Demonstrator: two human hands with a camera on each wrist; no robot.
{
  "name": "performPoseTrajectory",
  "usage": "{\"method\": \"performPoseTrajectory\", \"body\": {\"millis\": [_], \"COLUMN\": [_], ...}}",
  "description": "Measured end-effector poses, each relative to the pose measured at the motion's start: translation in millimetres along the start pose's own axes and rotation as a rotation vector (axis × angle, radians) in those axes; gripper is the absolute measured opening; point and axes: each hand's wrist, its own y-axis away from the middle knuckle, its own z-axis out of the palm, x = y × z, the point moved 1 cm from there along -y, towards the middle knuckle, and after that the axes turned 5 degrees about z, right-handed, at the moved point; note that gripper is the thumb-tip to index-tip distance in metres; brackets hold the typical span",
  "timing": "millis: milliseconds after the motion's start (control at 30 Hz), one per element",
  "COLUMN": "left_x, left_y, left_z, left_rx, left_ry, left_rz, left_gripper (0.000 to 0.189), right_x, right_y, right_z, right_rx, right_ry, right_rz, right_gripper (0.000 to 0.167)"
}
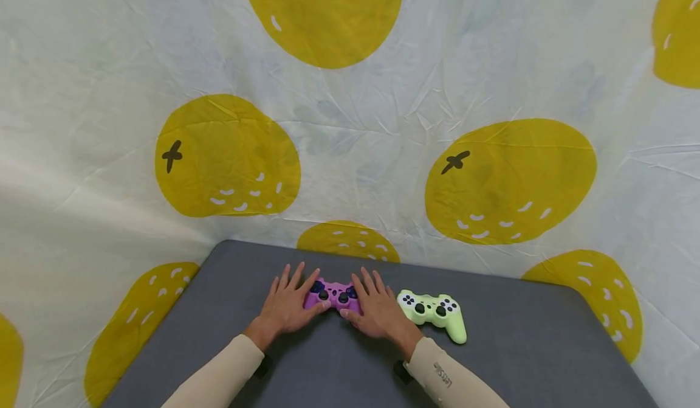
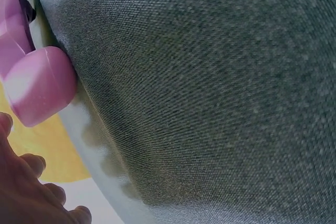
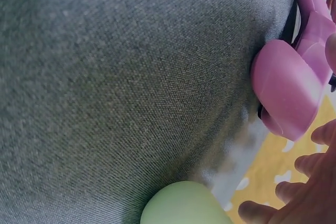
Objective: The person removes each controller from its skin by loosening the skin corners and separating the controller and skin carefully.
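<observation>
Nearest are two beige sleeves, the left sleeve (image 1: 213, 371) plain and the right sleeve (image 1: 454, 380) marked with dark lettering, with a dark wrist-worn device (image 1: 264, 366) at the left cuff and another at the right. Beyond the cuffs, the left hand (image 1: 287, 303) reaches over the left end of a purple game controller (image 1: 335, 293), its fingers straight and spread apart, the thumb angled inward. The right hand (image 1: 377, 311) mirrors it over the right end, fingers extended and slightly apart; whether either hand actually touches the controller cannot be told. The purple controller sits face up between them, its two dark thumbsticks showing. Just right of the right hand, a pale yellow-green game controller (image 1: 432, 309) also lies face up, its left grip partly hidden by that hand. Both controllers lie on a dark grey fabric-covered table (image 1: 525, 329). Behind its far edge hangs a creased white cloth (image 1: 361, 171) printed with yellow fruit shapes (image 1: 508, 183).
</observation>
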Motion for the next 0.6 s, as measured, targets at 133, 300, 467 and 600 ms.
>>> {"method": "performPoseTrajectory", "body": {"millis": [133, 300, 467, 600], "left_x": [-2.9, -5.7, -6.1, -6.2], "left_y": [-1.4, -2.5, -2.4, -3.0], "left_z": [2.3, 2.6, -1.9, -5.7], "left_rx": [-0.006, -0.027, -0.033, -0.015], "left_ry": [0.007, 0.053, 0.178, 0.291], "left_rz": [-0.001, 0.001, -0.006, -0.001], "left_gripper": [0.085, 0.085, 0.078, 0.074], "right_x": [0.3, 1.4, 4.4, 7.0], "right_y": [-0.7, -3.5, -6.7, -8.7], "right_z": [-0.1, -0.5, -1.2, -0.7], "right_rx": [-0.019, -0.054, -0.066, -0.049], "right_ry": [-0.03, -0.101, -0.202, -0.266], "right_rz": [-0.003, 0.01, 0.013, 0.01], "right_gripper": [0.084, 0.082, 0.077, 0.072]}}
